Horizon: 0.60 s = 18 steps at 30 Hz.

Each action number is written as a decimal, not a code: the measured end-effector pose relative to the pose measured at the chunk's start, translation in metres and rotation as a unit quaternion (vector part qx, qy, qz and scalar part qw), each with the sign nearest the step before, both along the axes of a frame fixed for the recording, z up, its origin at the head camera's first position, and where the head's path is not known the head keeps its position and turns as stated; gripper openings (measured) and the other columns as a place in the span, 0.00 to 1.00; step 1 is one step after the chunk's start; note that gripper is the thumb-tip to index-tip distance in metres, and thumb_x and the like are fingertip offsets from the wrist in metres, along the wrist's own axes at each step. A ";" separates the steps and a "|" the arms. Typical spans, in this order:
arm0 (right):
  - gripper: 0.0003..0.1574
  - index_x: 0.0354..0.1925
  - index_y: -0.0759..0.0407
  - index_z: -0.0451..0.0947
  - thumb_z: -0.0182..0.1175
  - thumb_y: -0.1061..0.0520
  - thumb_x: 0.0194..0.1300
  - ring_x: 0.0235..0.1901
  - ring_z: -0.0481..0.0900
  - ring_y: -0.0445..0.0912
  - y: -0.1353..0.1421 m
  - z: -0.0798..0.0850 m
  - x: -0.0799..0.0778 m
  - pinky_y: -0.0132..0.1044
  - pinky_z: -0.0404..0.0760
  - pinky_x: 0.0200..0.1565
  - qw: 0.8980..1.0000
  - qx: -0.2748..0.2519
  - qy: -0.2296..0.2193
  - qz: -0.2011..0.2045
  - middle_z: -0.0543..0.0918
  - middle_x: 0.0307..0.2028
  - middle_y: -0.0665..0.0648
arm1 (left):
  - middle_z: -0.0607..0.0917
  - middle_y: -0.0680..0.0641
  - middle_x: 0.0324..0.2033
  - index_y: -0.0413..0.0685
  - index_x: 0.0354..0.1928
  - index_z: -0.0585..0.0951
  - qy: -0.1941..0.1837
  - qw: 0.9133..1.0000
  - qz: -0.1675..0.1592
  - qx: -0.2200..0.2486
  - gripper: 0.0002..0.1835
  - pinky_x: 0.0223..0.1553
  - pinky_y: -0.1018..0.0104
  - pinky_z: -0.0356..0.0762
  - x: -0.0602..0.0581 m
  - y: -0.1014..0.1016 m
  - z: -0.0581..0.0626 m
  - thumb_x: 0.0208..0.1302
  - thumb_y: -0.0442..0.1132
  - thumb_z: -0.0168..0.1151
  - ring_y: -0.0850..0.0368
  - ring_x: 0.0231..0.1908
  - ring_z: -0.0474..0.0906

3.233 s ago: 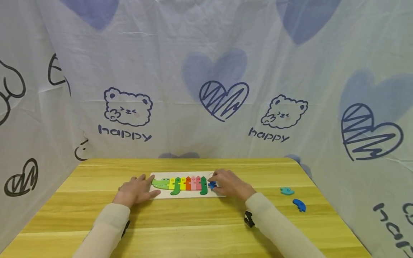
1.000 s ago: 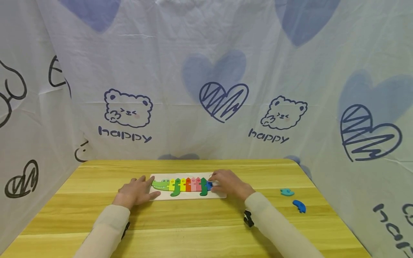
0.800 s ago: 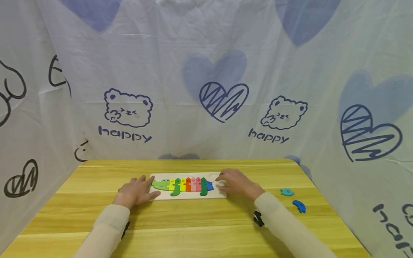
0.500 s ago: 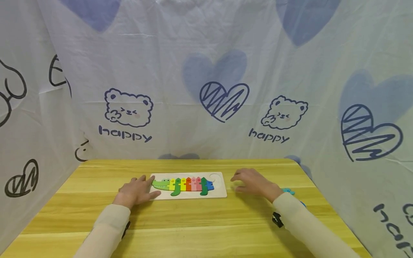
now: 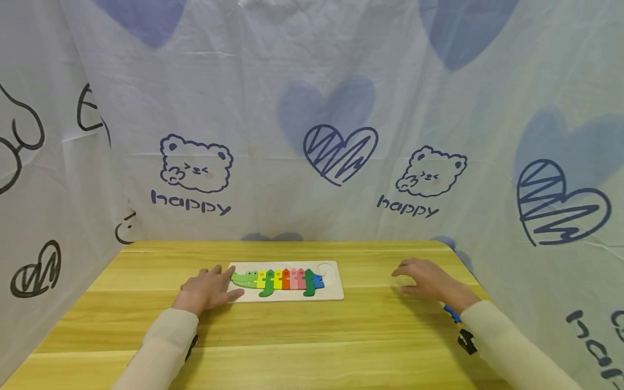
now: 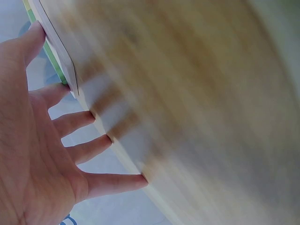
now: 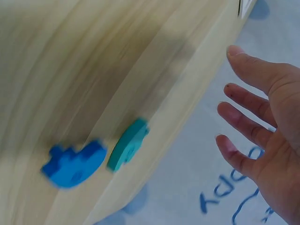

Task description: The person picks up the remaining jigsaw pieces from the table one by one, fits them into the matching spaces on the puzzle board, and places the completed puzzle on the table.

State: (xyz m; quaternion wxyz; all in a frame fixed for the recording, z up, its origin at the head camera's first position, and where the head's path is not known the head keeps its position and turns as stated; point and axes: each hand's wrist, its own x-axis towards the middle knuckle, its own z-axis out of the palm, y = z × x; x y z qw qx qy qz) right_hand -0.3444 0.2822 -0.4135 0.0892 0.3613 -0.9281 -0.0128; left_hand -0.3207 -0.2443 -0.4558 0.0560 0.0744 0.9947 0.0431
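Note:
A crocodile puzzle board [image 5: 336, 290] lies on the table, with a green head and several coloured pieces set in a row. At the row's right end sits a blue puzzle piece [image 5: 318, 280], beside a bare curved recess. My left hand [image 5: 207, 291] rests at the board's left end, thumb and index finger touching it, the other fingertips on the table. To the right of the board my right hand [image 5: 424, 277] hovers over the table, fingers relaxed and holding nothing. Nearby lie a dark blue curved piece [image 7: 75, 164] and a teal piece [image 7: 129, 144]; in the head view the right arm hides the teal one.
The wooden table [image 5: 292, 346] runs back to a white curtain [image 5: 263, 108] printed with hearts and bears. Similar cloth hangs at both sides. A black strap [image 5: 466, 341] shows at the right wrist.
My right hand slid the blue piece left against the dark green leg piece, let go of it and moved right toward the loose pieces. The left hand has stayed on the board.

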 end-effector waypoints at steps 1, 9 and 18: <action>0.23 0.48 0.57 0.82 0.71 0.51 0.53 0.42 0.81 0.51 0.005 0.001 0.001 0.48 0.82 0.44 1.000 0.000 -0.001 -0.006 0.83 0.43 0.54 | 0.65 0.34 0.67 0.52 0.72 0.60 0.000 1.000 0.000 0.000 0.46 0.44 0.26 0.71 0.000 0.000 0.000 0.59 0.73 0.46 0.26 0.62 0.63; 0.24 0.49 0.58 0.82 0.70 0.54 0.53 0.43 0.81 0.52 0.044 0.004 0.008 0.46 0.82 0.43 0.998 -0.013 -0.028 -0.048 0.83 0.43 0.55 | 0.65 0.34 0.68 0.53 0.72 0.60 0.001 1.000 0.002 0.000 0.46 0.42 0.25 0.71 -0.001 -0.002 -0.002 0.58 0.74 0.46 0.26 0.62 0.63; 0.24 0.47 0.60 0.82 0.72 0.57 0.49 0.43 0.79 0.54 0.069 -0.005 0.004 0.50 0.81 0.44 0.995 -0.018 -0.049 -0.080 0.83 0.42 0.56 | 0.65 0.35 0.68 0.53 0.72 0.60 0.000 1.000 0.001 -0.002 0.46 0.41 0.25 0.71 -0.002 -0.001 -0.002 0.59 0.74 0.45 0.26 0.62 0.63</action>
